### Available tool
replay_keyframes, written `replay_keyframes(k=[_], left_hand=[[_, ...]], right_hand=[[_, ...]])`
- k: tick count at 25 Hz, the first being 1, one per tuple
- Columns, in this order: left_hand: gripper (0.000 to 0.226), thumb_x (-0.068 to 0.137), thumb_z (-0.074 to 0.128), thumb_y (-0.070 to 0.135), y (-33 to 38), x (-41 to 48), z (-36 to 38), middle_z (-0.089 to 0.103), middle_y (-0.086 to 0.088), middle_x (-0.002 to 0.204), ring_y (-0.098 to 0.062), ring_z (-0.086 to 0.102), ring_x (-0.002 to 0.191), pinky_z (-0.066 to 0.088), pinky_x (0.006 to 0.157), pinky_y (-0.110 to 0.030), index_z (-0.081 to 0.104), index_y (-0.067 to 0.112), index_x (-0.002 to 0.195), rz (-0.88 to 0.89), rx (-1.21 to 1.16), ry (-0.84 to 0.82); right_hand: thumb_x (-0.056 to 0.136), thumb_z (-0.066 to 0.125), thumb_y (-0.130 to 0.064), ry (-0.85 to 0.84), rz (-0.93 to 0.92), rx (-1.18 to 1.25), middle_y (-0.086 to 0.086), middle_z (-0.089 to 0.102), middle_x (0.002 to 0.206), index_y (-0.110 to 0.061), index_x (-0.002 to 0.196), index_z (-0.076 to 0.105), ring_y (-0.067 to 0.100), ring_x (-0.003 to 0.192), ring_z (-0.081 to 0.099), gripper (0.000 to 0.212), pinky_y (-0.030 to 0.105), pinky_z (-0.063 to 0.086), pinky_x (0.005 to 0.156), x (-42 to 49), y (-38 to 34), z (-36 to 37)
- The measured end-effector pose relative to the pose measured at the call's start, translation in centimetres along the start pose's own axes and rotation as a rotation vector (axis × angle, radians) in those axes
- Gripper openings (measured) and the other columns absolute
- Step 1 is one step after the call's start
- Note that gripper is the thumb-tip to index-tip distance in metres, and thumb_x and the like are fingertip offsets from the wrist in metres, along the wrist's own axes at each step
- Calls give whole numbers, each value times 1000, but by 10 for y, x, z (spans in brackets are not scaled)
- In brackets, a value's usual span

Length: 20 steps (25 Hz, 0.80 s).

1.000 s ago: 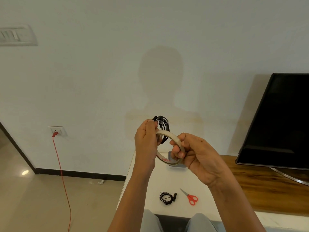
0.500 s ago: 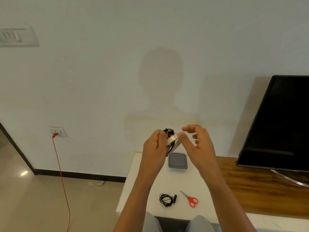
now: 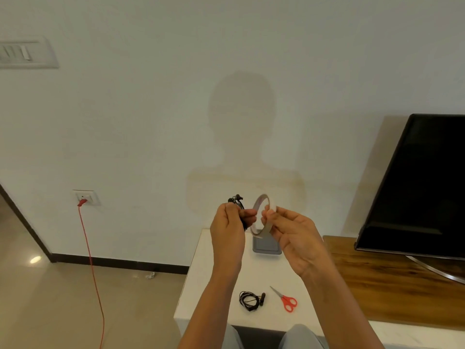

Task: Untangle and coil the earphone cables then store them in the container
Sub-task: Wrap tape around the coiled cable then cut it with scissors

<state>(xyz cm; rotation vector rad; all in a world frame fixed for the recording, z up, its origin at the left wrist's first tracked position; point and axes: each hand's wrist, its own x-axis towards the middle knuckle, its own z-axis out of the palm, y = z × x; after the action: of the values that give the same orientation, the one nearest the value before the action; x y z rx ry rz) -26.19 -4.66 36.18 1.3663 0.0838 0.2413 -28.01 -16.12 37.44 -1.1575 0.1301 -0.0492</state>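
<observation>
My left hand (image 3: 230,229) grips a coiled black earphone cable (image 3: 237,200), whose loops stick out above my fingers. My right hand (image 3: 293,231) pinches a beige roll of tape (image 3: 263,215), held upright just right of the coil. Both hands are raised above the white table (image 3: 208,293). A second black earphone coil (image 3: 250,301) lies on the table near its front edge. The grey container (image 3: 266,246) sits at the back of the table, partly hidden behind the tape roll and my right hand.
Red-handled scissors (image 3: 285,299) lie right of the loose coil. A dark TV screen (image 3: 422,187) stands on a wooden surface (image 3: 392,280) at the right. A red cord (image 3: 93,270) hangs from a wall socket at the left.
The tape roll has come away from the coil and now stands apart to its right. My right hand moved from pinching at the coil to holding the roll. Both hands sit lower.
</observation>
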Motion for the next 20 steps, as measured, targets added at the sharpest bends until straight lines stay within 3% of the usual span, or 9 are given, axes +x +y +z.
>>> replay_keyframes(k=[3,5,8,12,15,17,20], left_hand=[[28,100,37,18,2,6,2,65,-2,76,-9,59,65,47,59,-21,55,10,80,-35,101,23],[27,100,38,20,4,8,2,66,-3,79,-14,60,70,49,63,-26,56,10,82,-57,125,15],[27,100,37,20,9,9,4,74,-3,78,-7,68,63,51,64,-26,60,8,93,-37,78,18],[35,99,35,17,10,14,4,71,-6,72,-4,62,53,50,56,-21,63,-2,90,-2,186,10],[38,97,36,19,8,20,0,67,-23,83,-17,57,61,52,61,-39,62,-5,84,-25,276,-7],[37,97,37,20,8,22,-1,64,-26,83,-23,52,64,50,64,-44,60,-5,82,-32,295,11],[38,96,36,19,8,25,-1,60,-29,83,-22,49,63,45,59,-33,59,-9,86,-56,286,18]], right_hand=[[87,63,-17,-122,-34,-258,7,75,88,-15,99,71,18,82,70,14,34,51,89,-2,5,0],[89,62,-17,-184,-93,-399,1,75,86,-21,98,72,14,82,69,14,26,52,84,-4,7,3],[92,55,-12,-218,-186,-520,-2,72,81,-27,92,74,11,78,64,24,16,51,75,-7,8,6],[94,50,-10,-177,-285,-626,-3,70,81,-26,90,73,33,74,55,28,35,48,69,-7,14,8],[93,47,-9,-166,-319,-669,3,63,71,-30,86,74,24,64,47,34,32,40,63,-7,16,8],[92,46,-12,-181,-345,-673,7,64,75,-30,85,73,33,69,51,33,34,42,66,-7,17,6],[95,45,-7,-203,-360,-699,-13,64,68,-25,82,70,39,74,54,33,36,44,68,-10,16,8]])
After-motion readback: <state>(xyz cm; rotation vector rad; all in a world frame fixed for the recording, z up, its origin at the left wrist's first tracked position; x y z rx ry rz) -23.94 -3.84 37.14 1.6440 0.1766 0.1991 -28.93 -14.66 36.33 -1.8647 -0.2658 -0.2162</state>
